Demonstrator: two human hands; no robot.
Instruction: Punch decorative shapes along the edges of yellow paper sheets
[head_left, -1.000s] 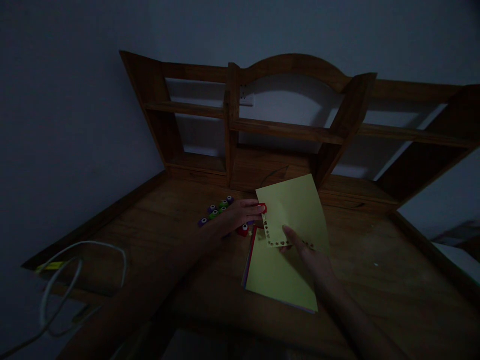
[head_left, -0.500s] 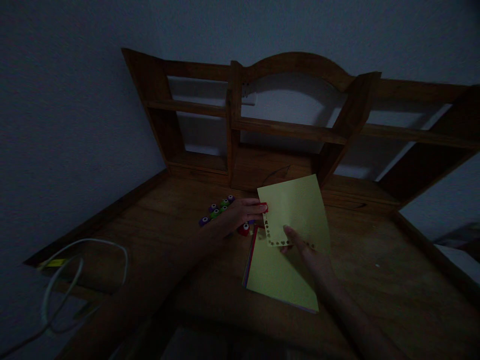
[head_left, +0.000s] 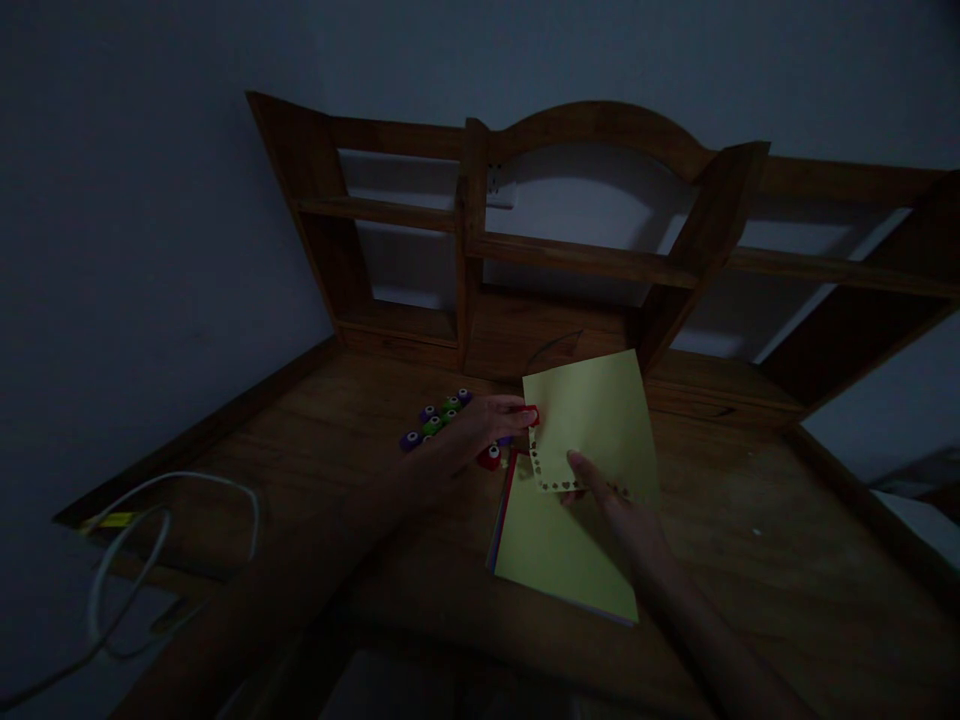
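My right hand pinches the lower edge of a yellow sheet of paper and holds it tilted up off the desk. Small heart-shaped holes run along the sheet's left and bottom edges. My left hand is closed on a red paper punch set against the sheet's left edge. Under the sheet lies a stack of coloured paper with a yellow sheet on top. A second red punch lies just below my left hand.
Several small purple and green punches sit in a cluster left of my left hand. A wooden desk with a shelved hutch stands against the wall. A white cable loops at the desk's left edge.
The view has shifted slightly. Both hands, the yellow sheet and the red punch keep almost the same pose.
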